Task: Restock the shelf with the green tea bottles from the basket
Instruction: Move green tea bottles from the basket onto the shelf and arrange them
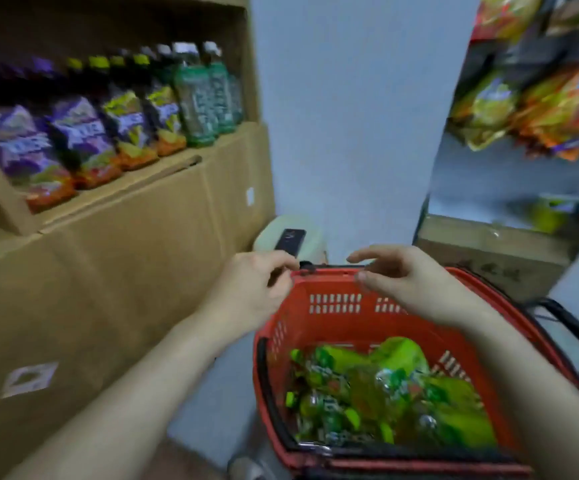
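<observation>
The left grip (256, 289) is seen with its fingers curled, pinching the far-left corner of the rim of the red basket (329, 327), just by the black pivot of the handle. The right grip (402, 282) is held over the far rim a little to the right of it, thumb below and fingers arched above with a gap between them; nothing is clasped by it. Both forearms are stretched in from the bottom of the frame.

The green tea bottles (378, 393) are lying heaped in the bottom of the basket, at the lower right of the frame, blurred by motion. A black handle (575, 323) is seen folded out past the basket's right side.

At the upper left the cardboard shelf (163, 174) is found, carrying a row of upright bottles: purple-labelled bottles (17, 147) at the left, yellow-labelled bottles (128, 126) in the middle, and green-labelled bottles (198, 95) at the right end.

Beyond the basket a pale round object (301, 237) is topped by a flat dark item (291, 240). Bright snack packets (540, 112) are hung at the upper right, above a cardboard box (488, 258)
</observation>
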Motion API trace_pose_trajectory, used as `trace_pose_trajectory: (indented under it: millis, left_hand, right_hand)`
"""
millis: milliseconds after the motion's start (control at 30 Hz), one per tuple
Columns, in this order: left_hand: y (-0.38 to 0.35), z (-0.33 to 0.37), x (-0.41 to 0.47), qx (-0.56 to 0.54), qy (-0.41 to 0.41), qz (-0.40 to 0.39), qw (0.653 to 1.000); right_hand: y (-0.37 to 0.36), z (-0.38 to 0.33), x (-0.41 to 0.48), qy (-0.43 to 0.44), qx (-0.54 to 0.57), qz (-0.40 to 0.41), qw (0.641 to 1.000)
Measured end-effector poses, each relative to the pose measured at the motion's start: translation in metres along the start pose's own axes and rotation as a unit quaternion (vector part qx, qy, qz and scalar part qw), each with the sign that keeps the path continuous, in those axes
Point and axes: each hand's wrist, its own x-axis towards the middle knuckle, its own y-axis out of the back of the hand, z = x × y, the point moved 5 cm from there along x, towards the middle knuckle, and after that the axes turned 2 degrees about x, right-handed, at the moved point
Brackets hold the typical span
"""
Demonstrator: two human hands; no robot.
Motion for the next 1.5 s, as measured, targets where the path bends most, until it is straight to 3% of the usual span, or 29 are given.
trace_pose_trajectory:
  millis: [100,167,267,367,433,500,567,633,733,767,833,867,933,1033,1133,1167,1200,1233,1267,1333,1367,1500]
  left_hand:
    - [-0.081,-0.002,0.008,0.012,0.009,-0.101,0.995]
    - [-0.123,-0.007,0.006,0.013,0.023,-0.157,0.987]
    - [-0.176,-0.018,-0.007,-0.015,0.081,-0.254,0.964]
    - [-0.226,-0.025,-0.022,0.01,0.126,-0.372,0.919]
    - [-0.264,-0.025,-0.041,0.036,0.152,-0.479,0.864]
    - [-0.294,-0.022,-0.059,0.011,0.202,-0.536,0.82]
    - [-0.309,-0.023,-0.068,-0.026,0.218,-0.514,0.829]
    - [-0.302,-0.028,-0.062,-0.037,0.181,-0.492,0.851]
    - [-0.263,-0.046,-0.028,-0.065,0.113,-0.422,0.897]
    - [-0.245,-0.053,-0.014,-0.095,0.123,-0.375,0.914]
    - [-0.212,-0.067,0.007,-0.21,0.196,-0.241,0.927]
    - [-0.201,-0.071,0.009,-0.286,0.241,-0.189,0.908]
    - [-0.192,-0.063,0.004,-0.366,0.254,-0.185,0.876]
    - [-0.19,-0.052,-0.01,-0.375,0.206,-0.159,0.89]
    - [-0.169,-0.061,-0.009,-0.374,0.21,-0.099,0.898]
    - [-0.163,-0.066,-0.01,-0.359,0.211,-0.093,0.905]
    - [-0.158,-0.073,-0.012,-0.343,0.213,-0.09,0.91]
    - [-0.154,-0.079,-0.015,-0.332,0.219,-0.088,0.913]
    - [-0.151,-0.083,-0.017,-0.326,0.227,-0.086,0.914]
    - [-0.147,-0.087,-0.02,-0.327,0.233,-0.074,0.913]
    - [-0.145,-0.087,-0.021,-0.327,0.234,-0.066,0.913]
    - [-0.135,-0.087,-0.023,-0.333,0.231,-0.041,0.913]
  right_hand:
    - [0.002,0.097,-0.012,-0.094,-0.024,0.04,0.994]
    - [-0.009,0.153,-0.017,-0.162,-0.069,0.021,0.984]
    - [-0.045,0.215,-0.018,-0.228,-0.176,-0.13,0.949]
    - [-0.079,0.238,-0.016,-0.2,-0.352,-0.316,0.858]
    - [-0.084,0.237,-0.008,-0.15,-0.42,-0.349,0.824]
    - [-0.085,0.233,-0.001,-0.107,-0.456,-0.345,0.813]
    - [-0.084,0.231,0.003,-0.08,-0.49,-0.336,0.8]
    - [-0.081,0.232,0.005,-0.08,-0.483,-0.33,0.807]
    - [-0.073,0.23,0.008,-0.146,-0.313,-0.259,0.902]
    - [-0.071,0.227,0.009,-0.181,-0.218,-0.208,0.936]
    - [-0.071,0.219,0.01,-0.238,-0.024,-0.112,0.965]
    - [-0.075,0.213,0.01,-0.249,0.07,-0.079,0.963]
    - [-0.086,0.197,0.016,-0.231,0.224,-0.042,0.946]
    - [-0.096,0.18,0.028,-0.21,0.37,-0.049,0.904]
    - [-0.102,0.196,0.037,-0.258,0.463,-0.03,0.848]
    - [-0.103,0.207,0.037,-0.279,0.425,-0.009,0.861]
    - [-0.105,0.217,0.036,-0.286,0.313,-0.008,0.906]
    - [-0.113,0.223,0.035,-0.277,0.158,-0.053,0.946]
    - [-0.128,0.23,0.034,-0.263,0.007,-0.13,0.956]
    - [-0.162,0.241,0.029,-0.242,-0.207,-0.255,0.913]
    - [-0.174,0.244,0.027,-0.234,-0.266,-0.277,0.893]
    - [-0.193,0.249,0.029,-0.202,-0.425,-0.246,0.847]
